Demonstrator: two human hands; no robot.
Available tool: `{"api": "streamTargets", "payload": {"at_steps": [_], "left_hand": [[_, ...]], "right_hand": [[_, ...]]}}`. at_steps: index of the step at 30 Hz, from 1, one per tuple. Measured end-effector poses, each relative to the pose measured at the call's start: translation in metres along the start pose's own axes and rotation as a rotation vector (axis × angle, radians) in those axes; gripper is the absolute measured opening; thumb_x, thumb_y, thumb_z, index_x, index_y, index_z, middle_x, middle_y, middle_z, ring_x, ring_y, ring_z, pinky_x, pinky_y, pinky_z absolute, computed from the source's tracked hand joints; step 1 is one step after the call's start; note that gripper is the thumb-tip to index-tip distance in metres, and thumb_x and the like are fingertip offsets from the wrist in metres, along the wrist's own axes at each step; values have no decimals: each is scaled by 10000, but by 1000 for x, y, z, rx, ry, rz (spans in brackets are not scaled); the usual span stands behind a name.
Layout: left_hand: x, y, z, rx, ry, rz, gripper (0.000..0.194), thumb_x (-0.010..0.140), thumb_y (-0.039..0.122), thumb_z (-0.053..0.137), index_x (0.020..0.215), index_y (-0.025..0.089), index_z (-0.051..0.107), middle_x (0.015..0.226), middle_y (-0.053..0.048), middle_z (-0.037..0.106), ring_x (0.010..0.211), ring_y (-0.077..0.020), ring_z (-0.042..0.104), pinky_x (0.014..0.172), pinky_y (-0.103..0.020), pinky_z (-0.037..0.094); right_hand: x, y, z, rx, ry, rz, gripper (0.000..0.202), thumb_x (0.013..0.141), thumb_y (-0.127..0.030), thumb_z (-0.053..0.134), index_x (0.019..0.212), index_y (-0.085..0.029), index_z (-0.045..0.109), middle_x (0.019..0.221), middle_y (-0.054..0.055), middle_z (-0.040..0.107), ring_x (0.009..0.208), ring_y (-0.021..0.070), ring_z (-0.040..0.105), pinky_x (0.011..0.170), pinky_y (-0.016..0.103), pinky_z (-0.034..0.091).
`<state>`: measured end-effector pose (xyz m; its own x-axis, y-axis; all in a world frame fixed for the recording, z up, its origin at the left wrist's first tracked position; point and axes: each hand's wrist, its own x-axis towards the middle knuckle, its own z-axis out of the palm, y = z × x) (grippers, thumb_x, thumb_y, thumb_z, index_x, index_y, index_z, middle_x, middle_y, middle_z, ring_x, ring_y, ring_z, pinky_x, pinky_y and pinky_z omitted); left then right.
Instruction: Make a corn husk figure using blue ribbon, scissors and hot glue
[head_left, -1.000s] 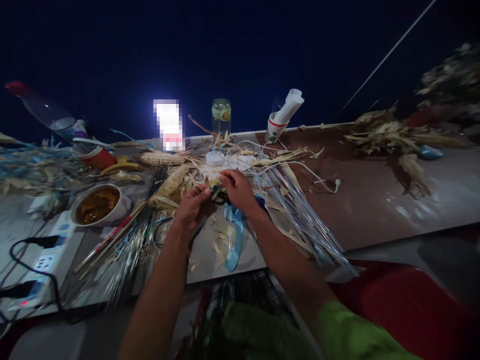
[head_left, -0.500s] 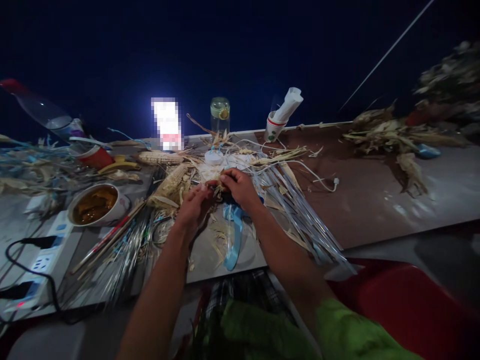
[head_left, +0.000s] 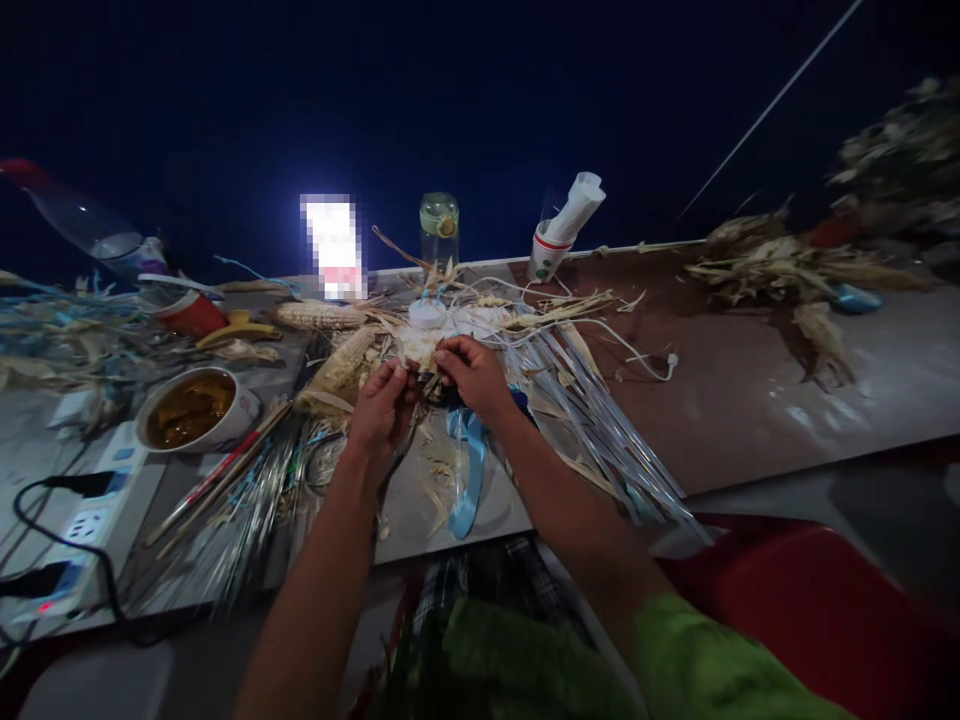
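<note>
Over the middle of the table, my left hand pinches what looks like a small pale strip of corn husk. Close beside it, my right hand is closed on a small piece of dry corn husk, partly hidden by the fingers. Below my right hand hangs a light blue ribbon across the table edge area. Two cobs of corn lie left of the hands: one whole cob and one in its husk. A small white round container stands just behind my fingers.
Clear plastic rods lie to the right, more rods to the left. A bowl of brown liquid, a power strip, a bottle, a paper cup and a white cable surround the work area.
My left hand has drawn slightly left and its fingers have curled in, opening a small gap between the hands. The right hand has shifted slightly left.
</note>
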<state>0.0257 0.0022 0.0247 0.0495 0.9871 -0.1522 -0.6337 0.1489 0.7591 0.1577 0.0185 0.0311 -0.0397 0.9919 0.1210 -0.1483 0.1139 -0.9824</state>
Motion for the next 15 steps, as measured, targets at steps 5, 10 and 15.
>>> {"api": "streamTargets", "payload": {"at_steps": [5, 10, 15], "left_hand": [[3, -4, -1, 72, 58, 22, 316, 497, 221, 814, 714, 161, 592, 704, 11, 623, 544, -44, 512, 463, -141, 383], [4, -7, -2, 131, 1, 47, 320, 537, 226, 794, 771, 160, 586, 615, 36, 568, 526, -44, 504, 477, -148, 384], [4, -8, -3, 166, -38, 62, 302, 581, 230, 771, 773, 163, 548, 598, 44, 540, 536, -53, 510, 495, -160, 383]], "right_hand": [[-1, -1, 3, -27, 56, -5, 146, 714, -313, 570, 735, -171, 547, 597, -57, 518, 457, 49, 440, 482, 201, 364], [-1, -1, 5, -48, 67, 14, 141, 698, -303, 575, 733, -168, 554, 594, -55, 529, 460, 55, 451, 487, 207, 371], [-2, -1, 6, -26, 66, 16, 128, 687, -288, 579, 720, -168, 551, 579, -55, 529, 453, 57, 456, 486, 208, 370]]}}
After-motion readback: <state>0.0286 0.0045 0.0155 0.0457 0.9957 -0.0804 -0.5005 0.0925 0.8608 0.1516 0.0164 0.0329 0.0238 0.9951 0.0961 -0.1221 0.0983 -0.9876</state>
